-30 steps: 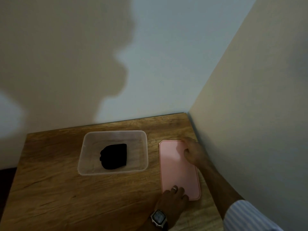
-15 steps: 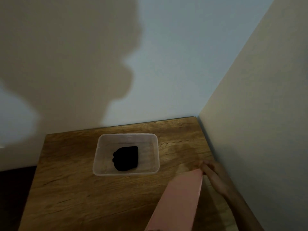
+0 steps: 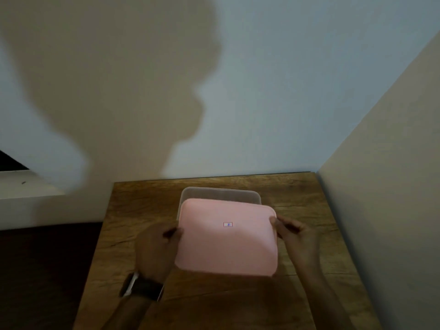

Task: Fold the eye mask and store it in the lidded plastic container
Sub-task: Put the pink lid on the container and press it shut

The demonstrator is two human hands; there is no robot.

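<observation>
I hold the pink lid (image 3: 227,244) flat above the clear plastic container (image 3: 221,194), of which only the far rim shows behind it. My left hand (image 3: 158,250) grips the lid's left edge, a dark watch on its wrist. My right hand (image 3: 296,236) grips the lid's right edge. The lid bears a small sticker near its middle. The black eye mask is hidden under the lid.
The wooden table (image 3: 133,215) sits in a corner, with a pale wall (image 3: 262,91) behind it and a beige wall (image 3: 385,186) along its right side. A dark floor area (image 3: 42,270) lies to the left of the table.
The lid lay on the table right of the container; both hands lifted it, turned it and brought it over the container, hiding the folded black eye mask inside.
</observation>
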